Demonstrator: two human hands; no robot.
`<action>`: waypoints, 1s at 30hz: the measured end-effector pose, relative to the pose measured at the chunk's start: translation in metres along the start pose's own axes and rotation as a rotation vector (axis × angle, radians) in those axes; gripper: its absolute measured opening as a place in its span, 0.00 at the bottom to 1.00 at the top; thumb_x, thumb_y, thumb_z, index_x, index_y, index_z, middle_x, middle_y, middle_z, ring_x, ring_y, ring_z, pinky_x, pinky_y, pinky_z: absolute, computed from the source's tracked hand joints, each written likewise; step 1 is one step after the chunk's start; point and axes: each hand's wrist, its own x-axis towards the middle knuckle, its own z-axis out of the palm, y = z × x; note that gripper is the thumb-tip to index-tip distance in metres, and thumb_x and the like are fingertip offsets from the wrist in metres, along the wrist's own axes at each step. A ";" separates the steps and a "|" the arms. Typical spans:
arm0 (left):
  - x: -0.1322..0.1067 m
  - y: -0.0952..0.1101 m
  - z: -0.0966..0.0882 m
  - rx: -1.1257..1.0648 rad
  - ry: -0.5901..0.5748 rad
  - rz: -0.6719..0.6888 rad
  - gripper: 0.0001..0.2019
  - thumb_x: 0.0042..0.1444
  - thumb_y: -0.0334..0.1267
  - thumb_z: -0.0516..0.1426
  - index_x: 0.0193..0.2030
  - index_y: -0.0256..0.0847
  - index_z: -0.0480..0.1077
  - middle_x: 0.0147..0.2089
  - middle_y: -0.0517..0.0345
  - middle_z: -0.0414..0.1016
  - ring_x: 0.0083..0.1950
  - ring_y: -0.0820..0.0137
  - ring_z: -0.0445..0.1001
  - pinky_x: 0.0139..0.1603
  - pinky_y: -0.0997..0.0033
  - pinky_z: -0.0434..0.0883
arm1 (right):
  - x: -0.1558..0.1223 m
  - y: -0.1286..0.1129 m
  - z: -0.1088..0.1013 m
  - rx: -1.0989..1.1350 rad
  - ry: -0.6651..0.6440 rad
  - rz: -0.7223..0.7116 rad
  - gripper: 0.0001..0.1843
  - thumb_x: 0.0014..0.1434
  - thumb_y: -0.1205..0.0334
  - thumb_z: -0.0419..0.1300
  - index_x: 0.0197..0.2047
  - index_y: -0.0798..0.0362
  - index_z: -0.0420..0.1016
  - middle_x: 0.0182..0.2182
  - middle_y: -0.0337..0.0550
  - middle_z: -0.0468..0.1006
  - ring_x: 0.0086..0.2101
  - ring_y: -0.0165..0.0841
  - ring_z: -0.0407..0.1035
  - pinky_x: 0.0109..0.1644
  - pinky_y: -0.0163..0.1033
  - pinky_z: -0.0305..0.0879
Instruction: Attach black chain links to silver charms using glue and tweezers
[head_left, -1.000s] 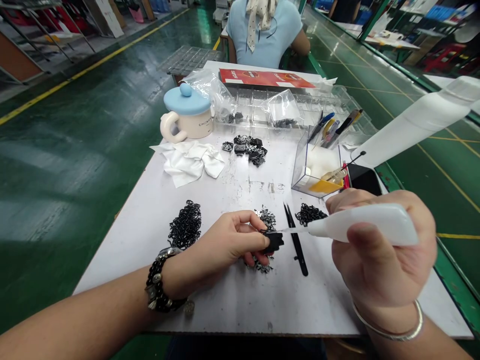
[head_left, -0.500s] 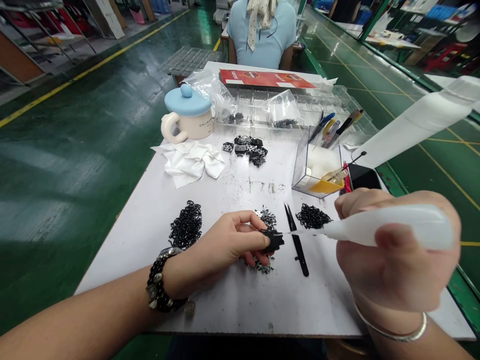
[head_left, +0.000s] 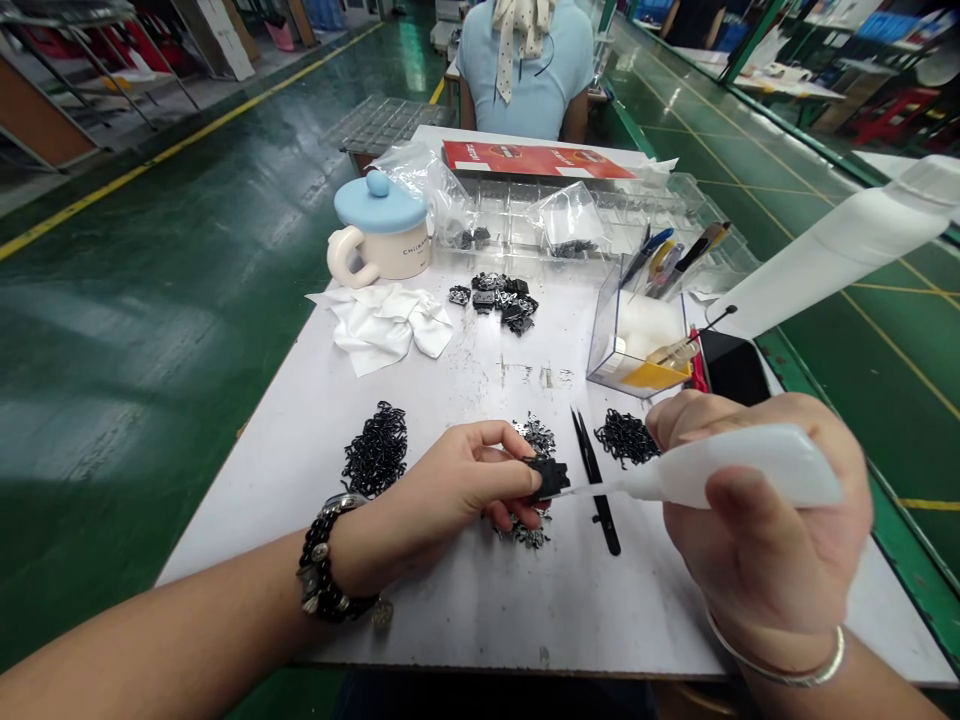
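The left hand [head_left: 457, 480] pinches a small, jagged matte-black piece [head_left: 550, 478] — the right hand [head_left: 765, 520], apart, clamps a smooth white plastic needle-tipped applicator [head_left: 739, 477] touching it.

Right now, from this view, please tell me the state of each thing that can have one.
Left hand: pinching a small black part
Right hand: gripping a white needle-tip dispenser bottle, tip at the part
Black tweezers: lying on the table
Mug: blue lid on
White cloth: crumpled
Phone: lying flat, screen dark

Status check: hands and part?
Left hand: pinching small black moulded part. Right hand: gripping white plastic needle-tip squeeze bottle, tip at part. Slim black tweezers lying on the table beneath tip.
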 end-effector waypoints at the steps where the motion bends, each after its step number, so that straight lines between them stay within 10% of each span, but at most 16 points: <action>1: 0.000 0.000 0.000 0.002 0.000 -0.001 0.07 0.46 0.32 0.59 0.30 0.38 0.63 0.22 0.60 0.75 0.24 0.75 0.75 0.21 0.83 0.62 | 0.000 0.001 0.000 0.001 -0.007 -0.007 0.07 0.54 0.59 0.62 0.32 0.50 0.67 0.23 0.37 0.67 0.24 0.32 0.59 0.31 0.44 0.57; 10: 0.001 0.002 0.000 0.007 0.015 -0.012 0.08 0.45 0.32 0.59 0.31 0.38 0.63 0.21 0.60 0.75 0.24 0.74 0.75 0.21 0.82 0.62 | 0.008 0.003 -0.003 0.044 0.043 -0.042 0.10 0.52 0.58 0.63 0.28 0.51 0.66 0.21 0.36 0.67 0.22 0.30 0.60 0.30 0.42 0.59; 15: -0.001 0.002 0.001 0.006 0.045 -0.005 0.08 0.45 0.32 0.58 0.31 0.38 0.63 0.19 0.61 0.73 0.23 0.74 0.74 0.21 0.82 0.62 | 0.022 0.020 -0.009 -0.042 0.360 -0.139 0.07 0.56 0.59 0.59 0.32 0.52 0.65 0.22 0.35 0.67 0.21 0.30 0.63 0.25 0.38 0.61; 21: -0.002 0.003 0.004 -0.003 0.081 0.013 0.09 0.41 0.32 0.58 0.31 0.39 0.61 0.21 0.61 0.73 0.22 0.75 0.73 0.20 0.82 0.60 | 0.028 0.059 0.000 -0.535 -0.042 0.102 0.10 0.53 0.60 0.60 0.34 0.50 0.61 0.24 0.33 0.66 0.24 0.27 0.62 0.28 0.33 0.60; 30: 0.010 -0.010 -0.003 -0.054 0.103 0.072 0.09 0.38 0.33 0.56 0.29 0.40 0.60 0.21 0.57 0.74 0.18 0.76 0.68 0.18 0.80 0.51 | 0.027 0.080 0.019 -0.811 -0.163 -0.135 0.13 0.50 0.68 0.59 0.41 0.51 0.64 0.27 0.38 0.73 0.26 0.32 0.69 0.27 0.35 0.65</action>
